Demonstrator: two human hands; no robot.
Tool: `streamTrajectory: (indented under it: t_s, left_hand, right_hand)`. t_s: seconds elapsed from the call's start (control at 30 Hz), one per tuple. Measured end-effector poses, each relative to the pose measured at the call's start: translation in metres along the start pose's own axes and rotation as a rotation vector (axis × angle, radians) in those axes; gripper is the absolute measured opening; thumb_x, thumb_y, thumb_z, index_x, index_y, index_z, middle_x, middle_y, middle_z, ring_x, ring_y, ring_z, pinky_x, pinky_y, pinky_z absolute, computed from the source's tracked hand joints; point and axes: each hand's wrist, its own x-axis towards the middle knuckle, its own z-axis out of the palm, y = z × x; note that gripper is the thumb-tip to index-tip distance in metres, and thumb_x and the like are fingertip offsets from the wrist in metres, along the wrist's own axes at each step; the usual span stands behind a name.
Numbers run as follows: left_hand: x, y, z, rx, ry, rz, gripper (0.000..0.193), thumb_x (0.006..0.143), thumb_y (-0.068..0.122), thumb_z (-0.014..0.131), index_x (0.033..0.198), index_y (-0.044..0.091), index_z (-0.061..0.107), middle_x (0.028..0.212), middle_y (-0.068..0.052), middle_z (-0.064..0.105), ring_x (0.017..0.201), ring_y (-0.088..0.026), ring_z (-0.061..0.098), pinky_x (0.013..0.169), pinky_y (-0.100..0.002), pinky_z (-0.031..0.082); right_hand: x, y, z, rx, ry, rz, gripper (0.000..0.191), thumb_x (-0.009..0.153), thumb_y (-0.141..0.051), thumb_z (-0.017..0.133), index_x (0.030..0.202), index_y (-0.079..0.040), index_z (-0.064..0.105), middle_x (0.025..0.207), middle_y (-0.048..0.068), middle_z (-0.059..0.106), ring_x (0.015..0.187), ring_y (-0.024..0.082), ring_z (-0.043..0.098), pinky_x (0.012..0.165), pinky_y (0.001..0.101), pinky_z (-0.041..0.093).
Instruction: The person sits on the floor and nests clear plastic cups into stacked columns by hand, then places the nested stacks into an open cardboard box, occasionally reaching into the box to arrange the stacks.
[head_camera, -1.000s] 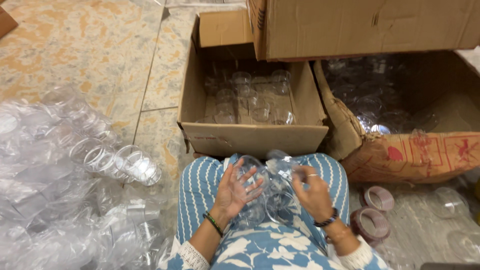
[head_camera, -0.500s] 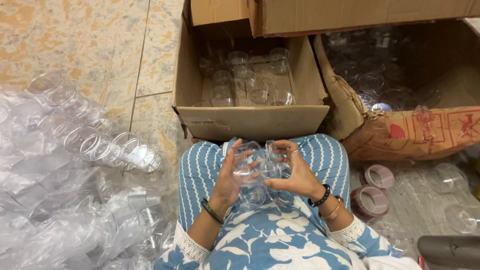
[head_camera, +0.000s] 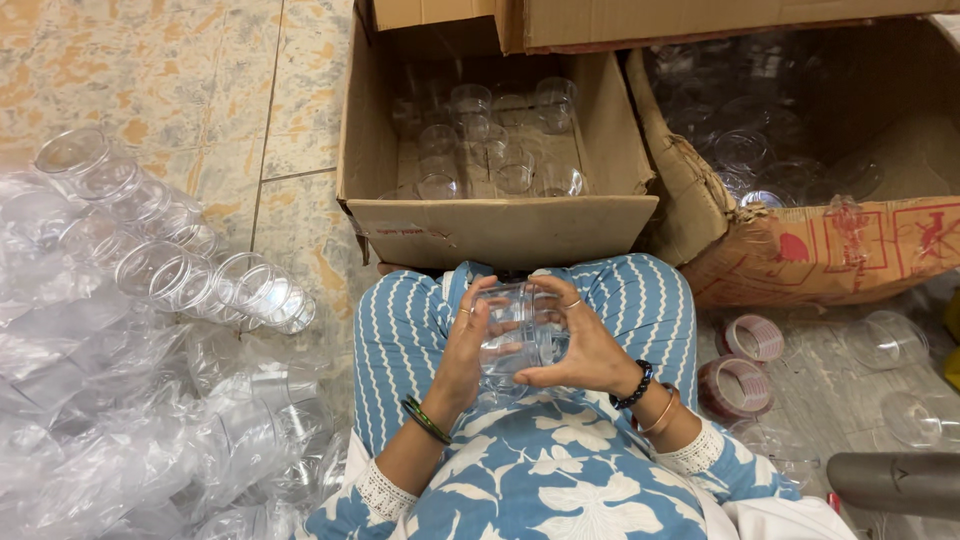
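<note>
I sit on the floor with a clear plastic jar (head_camera: 520, 335) held over my lap between both hands. My left hand (head_camera: 465, 345) cups its left side, fingers curled over the top. On the jar's right side my right hand (head_camera: 580, 350) wraps around it, thumb underneath. Directly in front of my knees stands an open cardboard box (head_camera: 500, 230) holding several clear jars (head_camera: 490, 150) upright.
A second open cardboard box (head_camera: 800, 260) with more clear containers stands at the right. Rows of clear jars in plastic wrap (head_camera: 170, 270) lie on the tiled floor at the left. Two tape rolls (head_camera: 740, 365) and loose jars (head_camera: 885, 340) lie at the right.
My hands have drawn closer together around the jar and lifted it slightly toward the box. The view has tilted forward a little.
</note>
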Motion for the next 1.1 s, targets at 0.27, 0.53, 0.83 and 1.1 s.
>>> streamTrajectory:
  t_s: [0.27,0.53,0.83,1.1]
  left_hand:
    - [-0.011,0.008,0.005,0.175,-0.003,0.135,0.072,0.099,0.059,0.046,0.155,0.015,0.035,0.137,-0.012,0.048,0.119,-0.023,0.059,0.091,-0.038,0.058]
    - [-0.005,0.014,0.014,0.089,-0.011,0.142,0.069,0.1,0.056,0.051,0.152,0.013,0.039,0.132,-0.011,0.051,0.114,-0.023,0.06,0.089,-0.038,0.057]
    - [-0.006,0.007,0.014,0.093,0.015,0.096,0.065,0.098,0.055,0.049,0.147,0.013,0.042,0.13,-0.011,0.054,0.111,-0.022,0.061,0.087,-0.038,0.058]
    - [-0.008,0.006,0.012,0.091,-0.005,0.098,0.066,0.099,0.056,0.049,0.147,0.013,0.041,0.13,-0.013,0.053,0.112,-0.024,0.061,0.087,-0.038,0.057]
  right_hand:
    - [-0.006,0.006,0.013,0.17,0.023,-0.058,0.124,0.059,-0.027,0.1,0.154,-0.009,0.023,0.153,0.017,0.038,0.139,0.031,0.049,0.11,0.044,0.05]
    - [-0.009,-0.018,-0.002,-0.046,0.034,-0.042,0.118,0.061,-0.026,0.099,0.154,-0.008,0.029,0.151,0.017,0.04,0.136,0.031,0.053,0.109,0.0424,0.052]
    - [-0.011,-0.02,0.001,0.034,0.03,0.035,0.117,0.06,-0.026,0.098,0.154,-0.006,0.03,0.153,0.018,0.042,0.14,0.032,0.051,0.112,0.0426,0.048]
    - [-0.013,-0.012,0.001,0.051,0.01,0.032,0.116,0.061,-0.027,0.098,0.153,-0.008,0.031,0.152,0.016,0.045,0.136,0.029,0.055,0.112,0.0414,0.05]
